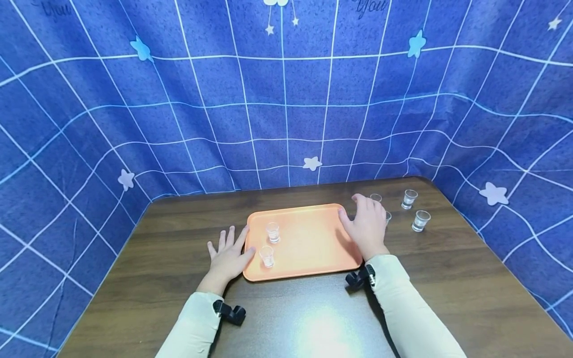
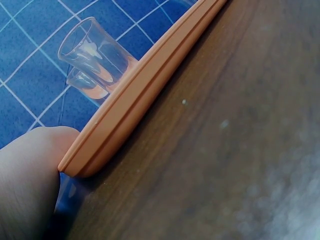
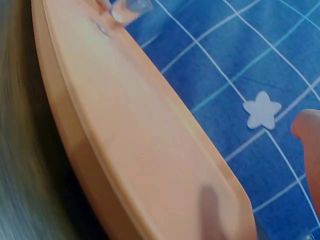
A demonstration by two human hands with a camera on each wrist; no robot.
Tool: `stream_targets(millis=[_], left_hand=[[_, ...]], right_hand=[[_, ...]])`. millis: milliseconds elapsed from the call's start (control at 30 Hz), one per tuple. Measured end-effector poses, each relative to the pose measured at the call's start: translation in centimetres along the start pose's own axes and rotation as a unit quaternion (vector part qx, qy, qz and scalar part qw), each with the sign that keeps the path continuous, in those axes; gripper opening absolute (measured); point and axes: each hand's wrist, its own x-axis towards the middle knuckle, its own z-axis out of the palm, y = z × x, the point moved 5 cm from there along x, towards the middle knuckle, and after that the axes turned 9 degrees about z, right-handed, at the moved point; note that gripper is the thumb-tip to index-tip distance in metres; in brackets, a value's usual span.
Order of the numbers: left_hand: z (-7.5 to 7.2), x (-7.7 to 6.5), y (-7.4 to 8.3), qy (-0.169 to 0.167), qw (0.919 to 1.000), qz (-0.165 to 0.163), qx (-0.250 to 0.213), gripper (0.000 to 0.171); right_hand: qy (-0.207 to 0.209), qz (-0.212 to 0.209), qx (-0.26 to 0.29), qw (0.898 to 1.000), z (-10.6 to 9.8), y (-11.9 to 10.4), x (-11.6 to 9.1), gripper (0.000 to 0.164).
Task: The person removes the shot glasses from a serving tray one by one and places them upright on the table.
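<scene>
An orange tray (image 1: 309,243) lies on the table with two small clear shot glasses standing at its left end, one glass (image 1: 273,232) behind the other glass (image 1: 266,256). My left hand (image 1: 228,259) rests at the tray's left edge, fingers spread; its thumb (image 2: 45,150) touches the rim in the left wrist view. Over the tray's right edge is my right hand (image 1: 368,227), fingers loosely bent, its shadow falling on the tray. Its thumb (image 3: 309,135) stands apart from the tray in the right wrist view. Two shot glasses beyond this hand, one glass (image 1: 375,197) farther back, are partly hidden.
Two more shot glasses, a back one (image 1: 409,199) and a front one (image 1: 421,221), stand on the right of the brown wooden table (image 1: 447,278). A blue curtain (image 1: 304,119) with white lines and stars hangs behind and at both sides.
</scene>
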Motion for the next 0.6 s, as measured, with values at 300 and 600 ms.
stream_targets(millis=[300,600], left_hand=[[-0.1,-0.1,0.1,0.001,1.0000,-0.001,0.001,0.072],[-0.3,-0.2,0.3,0.000,1.0000,-0.001,-0.003,0.072]], right_hand=[[-0.037,-0.009,0.019,0.999,2.1,-2.8,-0.8,0.053],[-0.115,-0.025,0.065,0.991,3.6,-5.6,-1.9,0.051]])
